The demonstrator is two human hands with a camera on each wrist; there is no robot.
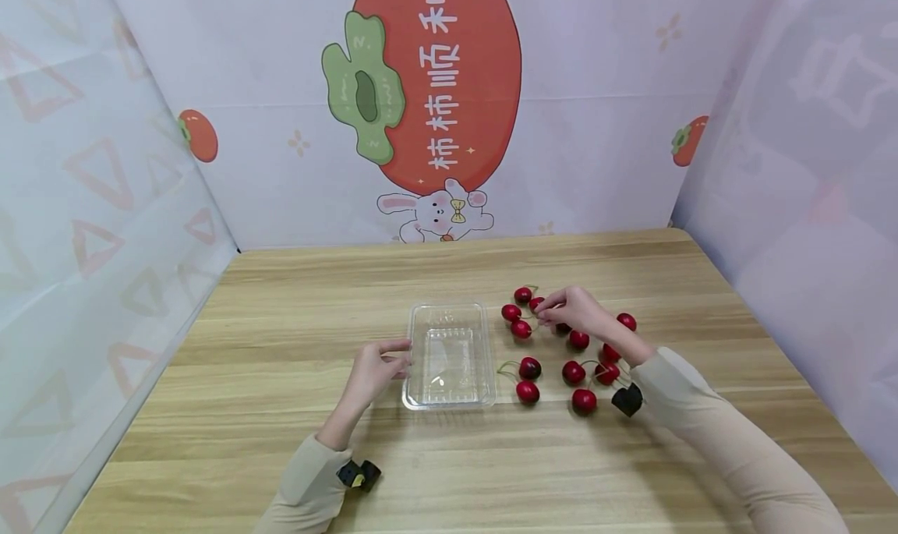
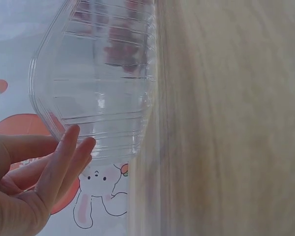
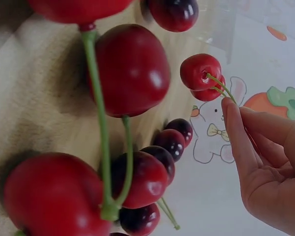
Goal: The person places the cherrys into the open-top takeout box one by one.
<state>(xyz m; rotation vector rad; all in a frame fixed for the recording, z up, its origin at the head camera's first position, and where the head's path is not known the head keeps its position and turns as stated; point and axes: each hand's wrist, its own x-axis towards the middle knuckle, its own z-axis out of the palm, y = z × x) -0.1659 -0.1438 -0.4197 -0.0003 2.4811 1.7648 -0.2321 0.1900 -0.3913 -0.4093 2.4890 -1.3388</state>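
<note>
A clear plastic box (image 1: pixel 486 355) stands on the table, with no fruit in it. My left hand (image 1: pixel 375 372) is at its left side, straight fingertips touching the rim and outer wall; no finger shows inside the box in the left wrist view. To the right of the box, my right hand (image 1: pixel 577 312) pinches thin stems between thumb and fingertips. Two red cherries (image 3: pixel 200 72) hang on these stems in the right wrist view, partly overlapping. Whether they touch the table cannot be told.
Loose cherries lie around and under my right forearm, among them a pair (image 1: pixel 528 392) near the box and a darker row (image 3: pixel 172 142). A wooden table (image 1: pixel 295 308) carries everything. Printed cloth (image 1: pixel 596 167) closes off the back and both sides.
</note>
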